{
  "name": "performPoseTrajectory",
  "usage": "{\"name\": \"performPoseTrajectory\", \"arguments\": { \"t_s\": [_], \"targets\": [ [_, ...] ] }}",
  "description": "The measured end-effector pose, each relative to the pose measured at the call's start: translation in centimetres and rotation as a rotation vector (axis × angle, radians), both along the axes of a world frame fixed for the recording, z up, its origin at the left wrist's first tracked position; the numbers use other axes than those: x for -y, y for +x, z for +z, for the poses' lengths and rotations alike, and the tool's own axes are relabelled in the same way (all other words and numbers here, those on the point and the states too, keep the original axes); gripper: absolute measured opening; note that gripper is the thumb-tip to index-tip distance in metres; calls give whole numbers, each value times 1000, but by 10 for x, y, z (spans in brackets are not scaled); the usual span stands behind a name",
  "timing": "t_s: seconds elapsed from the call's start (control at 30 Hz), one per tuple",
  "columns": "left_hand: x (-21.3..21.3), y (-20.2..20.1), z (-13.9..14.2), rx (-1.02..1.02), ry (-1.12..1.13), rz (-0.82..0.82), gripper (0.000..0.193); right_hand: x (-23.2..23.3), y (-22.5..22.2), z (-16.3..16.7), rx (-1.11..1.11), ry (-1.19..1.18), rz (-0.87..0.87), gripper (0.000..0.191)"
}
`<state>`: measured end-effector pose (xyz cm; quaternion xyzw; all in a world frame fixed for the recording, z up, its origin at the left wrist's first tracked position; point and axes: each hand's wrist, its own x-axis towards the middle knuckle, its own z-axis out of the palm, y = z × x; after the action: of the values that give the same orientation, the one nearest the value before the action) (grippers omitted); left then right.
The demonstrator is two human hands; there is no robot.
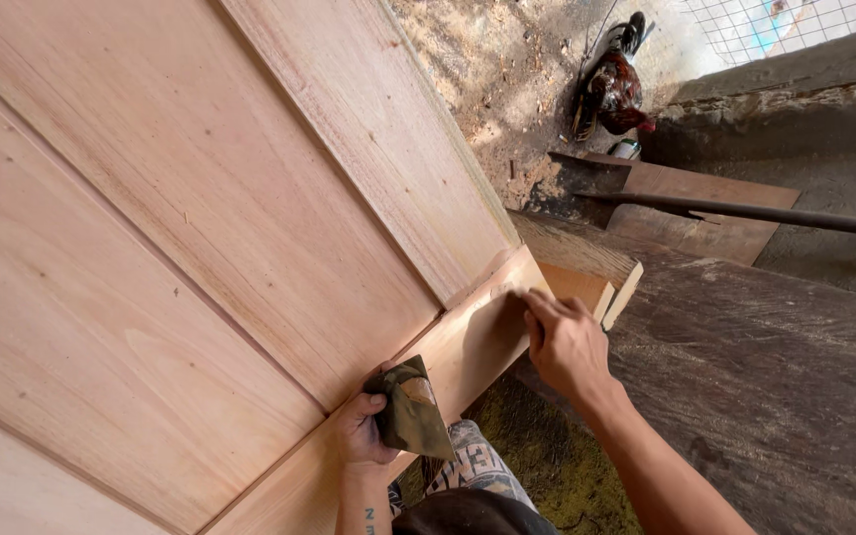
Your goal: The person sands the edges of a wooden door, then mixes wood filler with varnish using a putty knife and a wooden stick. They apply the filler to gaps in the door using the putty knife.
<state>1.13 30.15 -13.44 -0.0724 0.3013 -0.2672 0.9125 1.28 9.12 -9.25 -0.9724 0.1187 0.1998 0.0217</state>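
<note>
- Fingers of the left hand curl tight around a folded sheet of dark sandpaper, thumb on top, pinching it against the palm.
- That sandpaper sits on the bottom rail of a pale wooden door, right where the rail meets the raised panel above it.
- Fingertips of the right hand lie close together and fairly flat, pressed onto the end of the same rail near the door's corner; this hand holds nothing.
- Both hands touch the rail, the right one further along it towards the corner, the left one nearer the person's body.
- Bare unfinished boards fill the left of the view, with a long stile running diagonally.
- Beyond the corner lies a rough, weathered plank, dark and grey.
- A short light offcut of wood rests just beside the door's corner.
- Further off, a rooster with dark red feathers stands on the dusty ground.
- Near it a flat brown board lies with a dark metal bar crossing over it.
- Wire mesh shows at the top right.
</note>
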Motion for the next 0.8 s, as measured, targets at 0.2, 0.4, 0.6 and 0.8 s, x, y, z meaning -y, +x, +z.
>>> {"name": "performPoseTrajectory", "arguments": {
  "t_s": [0.2, 0.4, 0.6, 0.8],
  "targets": [
    [-2, -2, -4, 53, -106, 46, 46, -56, -3, -14, 52, -21, -68, 30],
    [-4, -4, -3, -13, -43, 46, 49, -53, -16, -7, 117, 28, 106, 27],
    [-7, -5, -9, 3, -60, 68, 49, -44, -16, -15, 305, -73, 356, 33],
    [-9, -5, -5, -12, -61, 54, 50, -36, -4, -6, 118, -47, -22, 29]
  ]
}}
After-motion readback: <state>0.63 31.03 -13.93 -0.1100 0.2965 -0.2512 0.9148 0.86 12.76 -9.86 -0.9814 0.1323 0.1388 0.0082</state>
